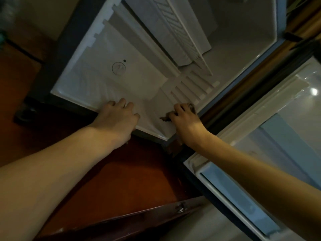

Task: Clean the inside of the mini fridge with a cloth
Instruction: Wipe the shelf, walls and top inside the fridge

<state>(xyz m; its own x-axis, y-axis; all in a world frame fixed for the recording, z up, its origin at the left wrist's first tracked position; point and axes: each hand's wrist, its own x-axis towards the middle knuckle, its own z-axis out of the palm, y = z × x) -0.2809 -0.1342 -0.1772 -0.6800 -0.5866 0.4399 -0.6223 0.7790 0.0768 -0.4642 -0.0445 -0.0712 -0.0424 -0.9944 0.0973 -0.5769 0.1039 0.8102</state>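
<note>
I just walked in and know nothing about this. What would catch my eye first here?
Two bare arms reach into an open white mini fridge. The right hand grips a dark cloth on the fridge floor near the door-side corner, while the left hand rests on the front lip. The open fridge door fills the right of the view.

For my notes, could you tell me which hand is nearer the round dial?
Left. The left hand lies just below the dial; the right hand is farther right, gripping the cloth.
</note>
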